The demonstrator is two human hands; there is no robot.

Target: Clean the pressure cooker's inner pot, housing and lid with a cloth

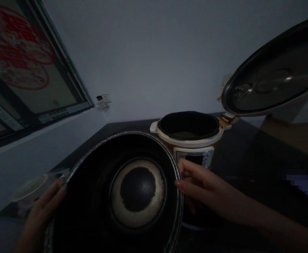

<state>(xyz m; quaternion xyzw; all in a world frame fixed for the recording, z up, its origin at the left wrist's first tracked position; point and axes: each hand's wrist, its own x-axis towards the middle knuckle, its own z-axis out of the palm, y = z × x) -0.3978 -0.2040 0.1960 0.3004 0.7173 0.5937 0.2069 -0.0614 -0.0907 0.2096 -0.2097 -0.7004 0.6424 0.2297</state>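
Observation:
A black cooker inner pot (90,168) is held up tilted, its round opening facing me. Its bottom shows a pale worn ring around a dark middle. My left hand (44,207) grips the pot's left rim, fingertips over the edge. On the right rim, my right hand (204,182) pinches the edge between thumb and fingers. Just behind the pot stands an electric pressure cooker (193,142) with a white rim and front control panel (208,158). Its dark cavity is open at the top. The cooker's lid (272,73) is swung up to the right on its hinge.
The cooker stands on a dark countertop (249,147) against a pale wall (154,63). At the left are a window frame (72,66) with red decorations, a wall socket (103,100), and a pale round container (32,188) partly behind my left hand.

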